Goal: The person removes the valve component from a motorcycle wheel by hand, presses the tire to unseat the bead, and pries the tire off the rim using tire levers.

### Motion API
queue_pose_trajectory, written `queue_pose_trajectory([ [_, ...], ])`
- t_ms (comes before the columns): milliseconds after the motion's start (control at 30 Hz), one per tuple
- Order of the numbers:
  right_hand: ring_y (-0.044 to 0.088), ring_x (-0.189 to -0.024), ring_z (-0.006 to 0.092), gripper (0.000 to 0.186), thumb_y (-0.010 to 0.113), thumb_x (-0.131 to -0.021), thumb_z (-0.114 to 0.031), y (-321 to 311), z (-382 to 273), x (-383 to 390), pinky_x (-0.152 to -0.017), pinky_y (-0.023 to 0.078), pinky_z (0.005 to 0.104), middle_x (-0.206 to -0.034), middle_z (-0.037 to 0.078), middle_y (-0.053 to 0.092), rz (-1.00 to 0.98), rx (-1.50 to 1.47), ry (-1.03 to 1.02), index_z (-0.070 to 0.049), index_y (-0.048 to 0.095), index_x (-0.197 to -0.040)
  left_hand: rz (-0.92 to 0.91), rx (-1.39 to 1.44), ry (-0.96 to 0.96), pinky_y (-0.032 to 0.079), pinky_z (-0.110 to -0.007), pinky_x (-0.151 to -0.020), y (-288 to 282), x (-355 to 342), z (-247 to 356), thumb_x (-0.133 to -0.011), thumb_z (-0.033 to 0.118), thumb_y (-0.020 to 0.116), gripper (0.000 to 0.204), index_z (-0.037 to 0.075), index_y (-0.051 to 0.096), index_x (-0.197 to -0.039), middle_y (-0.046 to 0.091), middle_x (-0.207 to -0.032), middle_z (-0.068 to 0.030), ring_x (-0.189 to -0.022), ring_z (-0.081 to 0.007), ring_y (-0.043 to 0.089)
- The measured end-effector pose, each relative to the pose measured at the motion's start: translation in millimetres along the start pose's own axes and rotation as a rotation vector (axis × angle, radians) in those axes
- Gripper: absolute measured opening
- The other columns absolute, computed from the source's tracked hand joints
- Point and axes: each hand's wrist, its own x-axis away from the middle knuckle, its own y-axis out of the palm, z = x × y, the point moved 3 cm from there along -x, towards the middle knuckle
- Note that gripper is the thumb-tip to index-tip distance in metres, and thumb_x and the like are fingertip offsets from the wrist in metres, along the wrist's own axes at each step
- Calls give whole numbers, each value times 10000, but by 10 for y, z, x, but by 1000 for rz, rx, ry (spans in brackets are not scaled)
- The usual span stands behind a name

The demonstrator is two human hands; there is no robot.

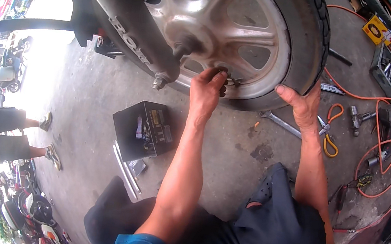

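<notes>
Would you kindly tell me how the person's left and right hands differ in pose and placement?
The left hand has its fingers curled close to the thumb; the right hand has its thumb spread wide. The left hand is at the lower part of the silver wheel, while the right hand is at the black tire. Both are bare.

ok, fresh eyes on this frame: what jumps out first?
The big silver wheel at top centre, with the left hand at its lower part and the right hand by the tyre's edge. Then the orange hose looping across the floor on the right. At far left, a person in shorts appears sideways beside a glaring bright area.
</notes>
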Motion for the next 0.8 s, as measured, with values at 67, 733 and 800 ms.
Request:
queue_pose_trajectory([
  [67, 469, -1209, 244, 899, 800, -642, -251, 9, -8, 5, -1042, 356, 355, -1309, 146, 492, 11, 10, -6, 8, 364, -1385, 47, -31, 55, 474, -273, -603, 33, -44, -63, -866, 137, 574, 259, -36, 688, -1022, 653, -767, -76, -640, -134, 581],
  [733, 466, -1216, 250, 920, 805, -638, -278, 13, -4, 9, -1047, 354, 366, -1311, 151, 490, 10, -11, 12, 6, 353, -1387, 10, 79, 61, 436, -247, -554, 19, 4, -25, -881, 117, 577, 242, -28, 660, -1056, 644, -736, -54, -604, -100, 554],
  [800, 466, -1216, 250, 920, 804, -638, -278, 11, 5, 8, -1048, 354, 366, -1311, 152, 489, 5, -7, 15, 6, 353, -1387, 79, -10, 125, 423, -241, -545, -7, -19, -25, -873, 138, 604, 224, -35, 685, -992, 642, -729, -41, -596, -91, 543],
])
